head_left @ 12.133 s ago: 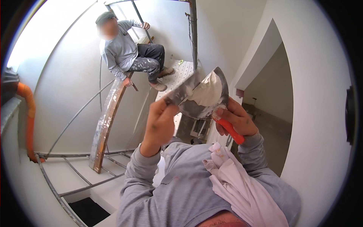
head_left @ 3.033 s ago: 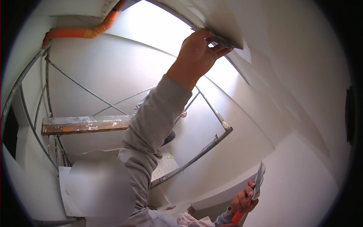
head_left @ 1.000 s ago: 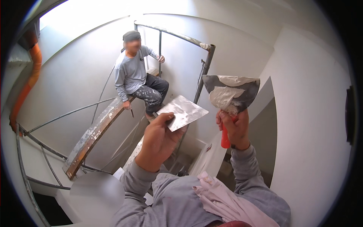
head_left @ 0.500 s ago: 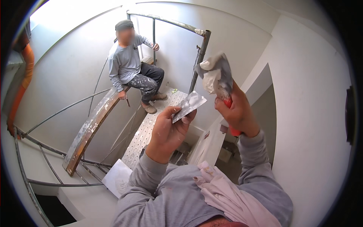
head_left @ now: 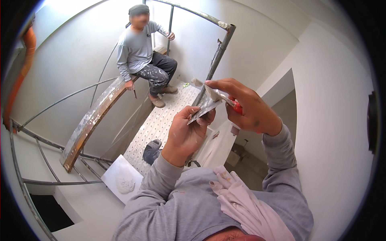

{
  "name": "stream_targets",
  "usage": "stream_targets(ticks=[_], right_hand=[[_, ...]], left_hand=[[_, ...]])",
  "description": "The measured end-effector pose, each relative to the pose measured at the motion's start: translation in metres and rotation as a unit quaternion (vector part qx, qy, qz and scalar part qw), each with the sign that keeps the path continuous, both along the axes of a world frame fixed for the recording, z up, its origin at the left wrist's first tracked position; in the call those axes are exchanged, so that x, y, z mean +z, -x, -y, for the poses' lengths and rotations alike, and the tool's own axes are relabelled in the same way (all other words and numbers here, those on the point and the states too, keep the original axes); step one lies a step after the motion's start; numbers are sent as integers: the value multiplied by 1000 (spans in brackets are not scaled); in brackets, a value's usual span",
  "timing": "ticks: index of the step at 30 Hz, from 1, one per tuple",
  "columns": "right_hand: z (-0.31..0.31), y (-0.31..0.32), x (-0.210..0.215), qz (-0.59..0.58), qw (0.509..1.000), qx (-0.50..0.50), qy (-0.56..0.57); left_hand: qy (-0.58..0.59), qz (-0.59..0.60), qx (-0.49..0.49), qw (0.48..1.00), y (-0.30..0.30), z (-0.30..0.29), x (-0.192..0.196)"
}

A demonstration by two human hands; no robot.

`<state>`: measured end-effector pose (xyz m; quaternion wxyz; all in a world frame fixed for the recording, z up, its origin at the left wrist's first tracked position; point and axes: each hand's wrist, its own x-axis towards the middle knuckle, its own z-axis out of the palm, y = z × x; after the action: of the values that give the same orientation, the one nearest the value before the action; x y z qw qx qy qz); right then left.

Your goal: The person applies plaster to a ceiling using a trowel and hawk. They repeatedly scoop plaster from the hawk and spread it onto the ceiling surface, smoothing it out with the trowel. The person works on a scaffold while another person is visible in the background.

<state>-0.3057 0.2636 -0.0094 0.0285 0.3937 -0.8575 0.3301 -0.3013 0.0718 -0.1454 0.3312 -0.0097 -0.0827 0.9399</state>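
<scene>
Between its thumb and fingers my left hand (head_left: 181, 136) pinches a flat metal scraper plate (head_left: 204, 111), smeared with whitish putty and tilted up in front of my chest. My right hand (head_left: 254, 109) grips a putty knife with a red handle (head_left: 238, 107). Its index finger stretches along the blade, which is turned down and carries pale putty (head_left: 213, 94). Blade and plate meet or nearly meet; whether they touch, I cannot tell. Below my left forearm, a white board (head_left: 114, 170) bears a mound of putty (head_left: 125, 185).
A co-worker (head_left: 140, 52) sits on a paint-spattered plank (head_left: 94, 114), holding a thin tool in one hand. Perforated scaffold decking (head_left: 140, 136) runs below, with metal rails (head_left: 219, 56) around it. White walls rise on both sides. A pink cloth (head_left: 249, 201) hangs over my chest.
My right hand has turned and lowered the putty knife leftward onto or close to the plate. The left hand has shifted slightly right. My view has moved, showing more of the board and a shoe.
</scene>
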Motion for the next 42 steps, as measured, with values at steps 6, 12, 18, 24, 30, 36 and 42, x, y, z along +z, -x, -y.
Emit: stream_targets(ticks=[6,12,18,24,30,36,42], right_hand=[[-2,11,-44,-131,988,42,68],[-12,-1,-63,-81,994,-56,44],[-62,5,-159,164,970,-133,117],[-89,9,-119,571,749,-111,318],[-82,12,-73,568,796,-119,172],[-77,30,-61,551,815,-134,125],[-117,40,-127,461,828,-162,274]], left_hand=[[187,-38,78,979,0,26,13],[302,-30,137,943,-8,26,29],[405,-90,351,839,6,47,53],[554,-158,147,804,-4,43,8],[604,-285,100,738,-11,0,-24],[543,-198,94,810,-15,-16,-43],[461,-144,239,843,-17,15,-12]])
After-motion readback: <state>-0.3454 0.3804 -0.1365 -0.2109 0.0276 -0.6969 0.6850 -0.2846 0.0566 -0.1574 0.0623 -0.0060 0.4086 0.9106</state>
